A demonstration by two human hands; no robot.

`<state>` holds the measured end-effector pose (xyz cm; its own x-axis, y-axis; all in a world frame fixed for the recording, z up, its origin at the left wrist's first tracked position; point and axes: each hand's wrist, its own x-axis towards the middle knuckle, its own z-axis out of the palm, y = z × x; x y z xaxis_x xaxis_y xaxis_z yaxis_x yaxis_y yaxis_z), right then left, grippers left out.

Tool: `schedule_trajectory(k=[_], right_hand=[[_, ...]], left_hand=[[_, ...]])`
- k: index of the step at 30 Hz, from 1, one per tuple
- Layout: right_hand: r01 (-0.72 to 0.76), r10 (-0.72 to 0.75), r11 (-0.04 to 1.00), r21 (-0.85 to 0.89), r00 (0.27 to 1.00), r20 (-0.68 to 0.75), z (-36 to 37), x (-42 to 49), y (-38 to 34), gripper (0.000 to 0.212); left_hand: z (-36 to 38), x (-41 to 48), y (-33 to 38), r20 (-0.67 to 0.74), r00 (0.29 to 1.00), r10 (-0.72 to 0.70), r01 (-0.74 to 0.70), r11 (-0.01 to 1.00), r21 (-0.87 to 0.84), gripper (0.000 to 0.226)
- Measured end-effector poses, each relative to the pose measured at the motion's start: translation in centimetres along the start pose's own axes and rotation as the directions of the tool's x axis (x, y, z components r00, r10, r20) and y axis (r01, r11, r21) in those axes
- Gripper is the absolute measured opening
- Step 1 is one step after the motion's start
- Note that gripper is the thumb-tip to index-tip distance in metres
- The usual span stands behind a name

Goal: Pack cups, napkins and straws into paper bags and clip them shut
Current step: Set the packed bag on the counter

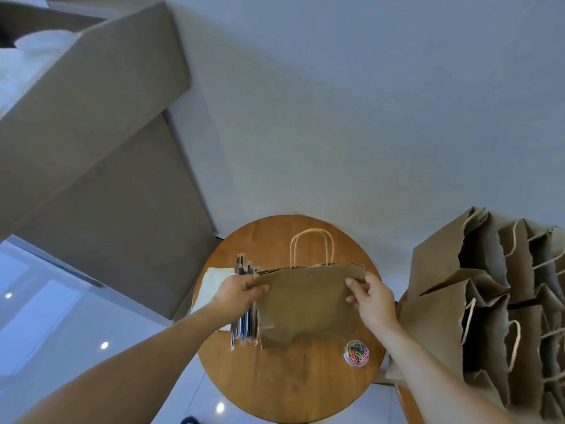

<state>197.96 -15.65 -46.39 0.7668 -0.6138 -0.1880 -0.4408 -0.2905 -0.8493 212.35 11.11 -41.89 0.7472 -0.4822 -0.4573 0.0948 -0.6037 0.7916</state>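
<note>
Paper bag (305, 304) mid round table (290, 387), paper clip (310, 272) on at top centre. L hand (237, 293) pinches its left top edge, R hand (374, 298) pinches the right top corner. Looks light, thin paper, prob. creases easily. Best held by rim corners or twisted handles (312, 246). Straws (244, 313) left, clip tub (356, 353) near right.

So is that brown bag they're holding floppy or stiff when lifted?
Probably floppy: the paper bag looks creased and buckled low down. Likely light, since left hand and right hand only pinch its upper corners.
</note>
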Motion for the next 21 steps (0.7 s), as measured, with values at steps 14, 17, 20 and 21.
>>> schedule_trajectory(k=[14,17,20,21], right_hand=[[0.370,-0.323,0.926,0.080,0.883,-0.341,5.0,-5.7,-21.0,0.010],[0.448,-0.388,0.890,0.090,0.844,-0.370,6.8,-7.8,-26.7,0.007],[0.516,-0.439,0.849,0.117,0.810,-0.389,8.4,-10.0,-31.8,0.006],[0.545,-0.465,0.830,0.122,0.795,-0.389,9.1,-10.8,-33.7,0.005]], left_hand=[[-14.0,-10.9,5.1,-0.309,0.888,0.340,-0.405,0.898,-0.175,0.014],[-18.2,-14.6,5.5,-0.408,0.818,0.406,-0.491,0.862,-0.128,0.016],[-22.1,-17.9,5.5,-0.504,0.746,0.436,-0.546,0.833,-0.088,0.012],[-23.6,-19.2,5.3,-0.531,0.721,0.445,-0.574,0.813,-0.098,0.011]])
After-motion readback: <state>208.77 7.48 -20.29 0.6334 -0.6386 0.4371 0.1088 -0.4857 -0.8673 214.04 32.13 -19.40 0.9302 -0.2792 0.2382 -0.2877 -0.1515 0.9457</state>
